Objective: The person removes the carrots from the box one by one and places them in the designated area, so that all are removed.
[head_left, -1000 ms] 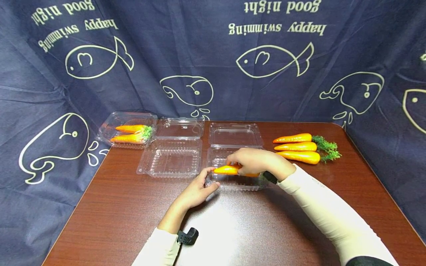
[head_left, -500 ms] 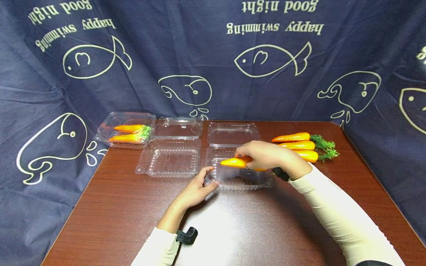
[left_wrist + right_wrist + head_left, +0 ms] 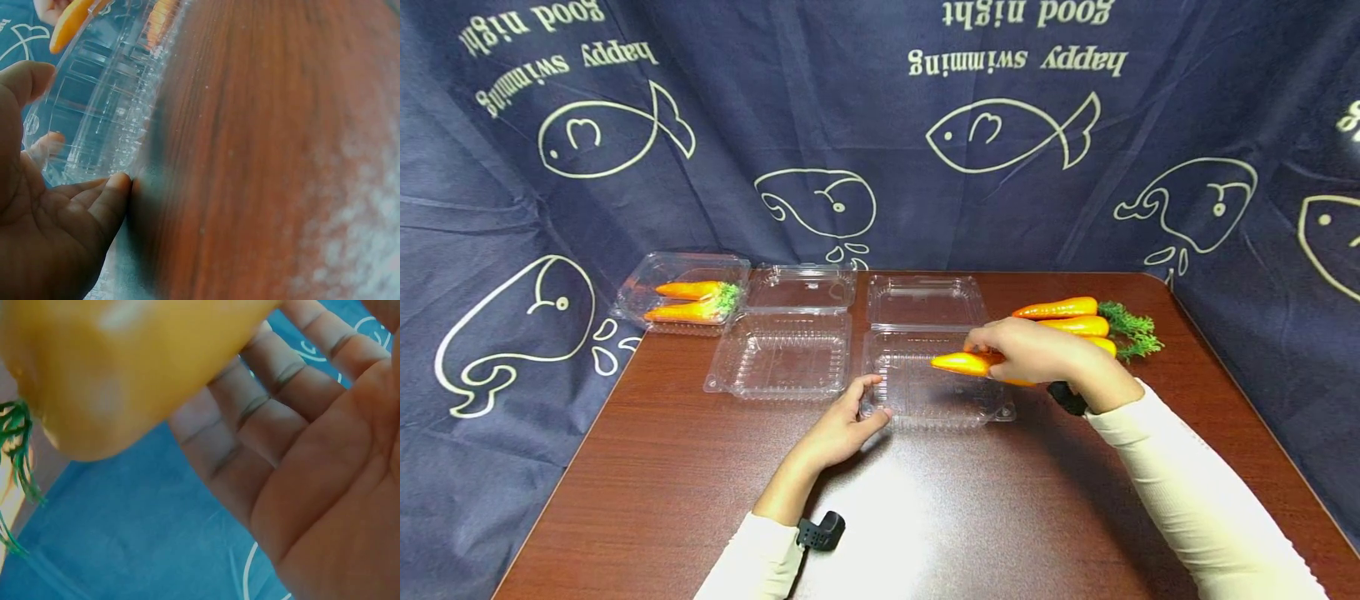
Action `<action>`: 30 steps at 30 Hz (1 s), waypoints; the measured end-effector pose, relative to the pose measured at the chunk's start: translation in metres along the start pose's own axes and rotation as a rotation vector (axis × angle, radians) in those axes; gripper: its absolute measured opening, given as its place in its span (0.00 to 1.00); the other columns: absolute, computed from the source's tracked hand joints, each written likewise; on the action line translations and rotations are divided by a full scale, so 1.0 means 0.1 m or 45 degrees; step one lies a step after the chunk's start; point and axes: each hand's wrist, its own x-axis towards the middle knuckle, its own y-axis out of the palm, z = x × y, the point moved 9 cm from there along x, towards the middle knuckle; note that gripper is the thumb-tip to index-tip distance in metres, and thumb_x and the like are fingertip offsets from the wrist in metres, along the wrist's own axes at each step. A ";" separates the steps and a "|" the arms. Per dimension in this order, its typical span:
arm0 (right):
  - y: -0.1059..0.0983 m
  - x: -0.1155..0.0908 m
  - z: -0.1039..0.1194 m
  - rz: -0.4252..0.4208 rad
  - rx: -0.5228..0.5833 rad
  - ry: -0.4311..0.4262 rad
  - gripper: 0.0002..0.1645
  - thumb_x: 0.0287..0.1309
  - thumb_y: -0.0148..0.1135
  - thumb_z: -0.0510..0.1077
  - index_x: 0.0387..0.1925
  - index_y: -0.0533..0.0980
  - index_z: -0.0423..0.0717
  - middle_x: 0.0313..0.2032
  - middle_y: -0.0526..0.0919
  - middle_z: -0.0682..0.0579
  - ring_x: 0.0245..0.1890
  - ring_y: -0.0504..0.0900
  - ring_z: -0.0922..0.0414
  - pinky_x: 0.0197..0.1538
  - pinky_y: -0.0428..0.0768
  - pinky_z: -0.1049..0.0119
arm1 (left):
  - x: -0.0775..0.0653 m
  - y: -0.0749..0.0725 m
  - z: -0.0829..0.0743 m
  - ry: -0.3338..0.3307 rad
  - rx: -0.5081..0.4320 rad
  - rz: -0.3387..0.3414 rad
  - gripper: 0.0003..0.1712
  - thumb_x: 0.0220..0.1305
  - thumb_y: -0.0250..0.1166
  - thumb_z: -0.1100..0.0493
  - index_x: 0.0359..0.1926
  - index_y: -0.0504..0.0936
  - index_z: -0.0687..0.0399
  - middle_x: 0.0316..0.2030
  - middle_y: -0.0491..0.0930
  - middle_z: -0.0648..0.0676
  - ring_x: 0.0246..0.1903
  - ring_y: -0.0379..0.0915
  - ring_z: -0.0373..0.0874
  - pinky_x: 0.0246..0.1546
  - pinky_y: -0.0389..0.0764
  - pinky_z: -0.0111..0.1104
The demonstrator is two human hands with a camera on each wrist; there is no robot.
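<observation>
- Smooth, glossy wood grain across the tabletop (image 3: 685, 492).
- Transparent, shiny, ribbed plastic in the containers (image 3: 790, 360) toward the far edge.
- Smooth, glossy, plastic-looking skin on the held carrot (image 3: 964, 363) and the carrots (image 3: 1078, 326) near the far right corner.
- Matt, creased cloth in the backdrop (image 3: 820, 92) behind the far edge.

Cloth (image 3: 880, 92): dark blue, creased, hung behind and along both sides; printed in cream outline with fish (image 3: 992, 136), whales (image 3: 816, 200) and drops (image 3: 604, 346). Lettering (image 3: 1018, 63): "good night" and "happy swimming", upside down, two sets in full, a further fragment cut off at the right edge. Table (image 3: 700, 467): reddish-brown, wood-grained, glossy, far right corner rounded, far edge against the cloth. Glare (image 3: 887, 533): one broad white patch, near centre of the tabletop.
</observation>
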 end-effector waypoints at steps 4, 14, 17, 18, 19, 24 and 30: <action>0.01 -0.11 -0.10 -0.007 0.025 0.022 0.18 0.42 0.67 0.29 0.36 0.78 0.49 0.25 0.72 0.60 0.27 0.71 0.60 0.33 0.70 0.65 | 0.00 0.00 0.00 -0.006 0.005 -0.001 0.34 0.69 0.62 0.49 0.71 0.63 0.52 0.68 0.65 0.65 0.67 0.61 0.58 0.64 0.64 0.54; -0.01 -0.45 -0.43 -0.012 0.061 0.115 0.19 0.42 0.66 0.27 0.35 0.78 0.51 0.26 0.72 0.63 0.27 0.70 0.62 0.33 0.68 0.67 | -0.01 0.00 -0.01 -0.016 -0.010 0.009 0.34 0.69 0.62 0.48 0.71 0.63 0.50 0.69 0.64 0.66 0.68 0.59 0.59 0.64 0.63 0.54; -0.02 -0.56 -0.55 -0.030 0.030 0.152 0.20 0.44 0.67 0.28 0.40 0.80 0.47 0.33 0.79 0.61 0.32 0.75 0.61 0.37 0.73 0.65 | -0.01 -0.01 -0.01 -0.020 -0.018 0.008 0.34 0.69 0.62 0.47 0.71 0.63 0.49 0.68 0.65 0.66 0.68 0.60 0.60 0.64 0.64 0.55; -0.02 -0.59 -0.58 -0.037 0.029 0.162 0.20 0.44 0.67 0.28 0.41 0.81 0.47 0.35 0.80 0.59 0.33 0.75 0.60 0.38 0.73 0.64 | -0.01 -0.01 -0.01 -0.025 -0.018 0.010 0.34 0.69 0.62 0.47 0.71 0.63 0.49 0.68 0.65 0.66 0.68 0.60 0.60 0.64 0.64 0.55; -0.03 -0.62 -0.62 -0.046 0.019 0.166 0.21 0.44 0.67 0.28 0.42 0.81 0.46 0.38 0.82 0.58 0.35 0.76 0.59 0.39 0.73 0.64 | -0.01 -0.01 -0.01 -0.027 -0.019 0.013 0.34 0.69 0.62 0.46 0.71 0.63 0.49 0.68 0.65 0.66 0.67 0.60 0.60 0.63 0.64 0.55; -0.01 -0.75 -0.79 -0.045 0.052 0.206 0.19 0.43 0.68 0.28 0.38 0.80 0.49 0.30 0.77 0.60 0.29 0.71 0.60 0.34 0.69 0.67 | -0.01 0.00 0.00 -0.039 -0.017 0.018 0.35 0.69 0.61 0.45 0.71 0.63 0.49 0.68 0.65 0.66 0.66 0.62 0.60 0.62 0.65 0.56; 0.06 -0.86 -1.00 -0.040 0.025 0.247 0.20 0.41 0.70 0.29 0.37 0.79 0.47 0.26 0.71 0.61 0.29 0.70 0.61 0.34 0.69 0.65 | -0.01 0.00 0.00 -0.048 0.004 0.019 0.35 0.69 0.61 0.45 0.72 0.62 0.49 0.69 0.65 0.65 0.67 0.61 0.60 0.63 0.64 0.56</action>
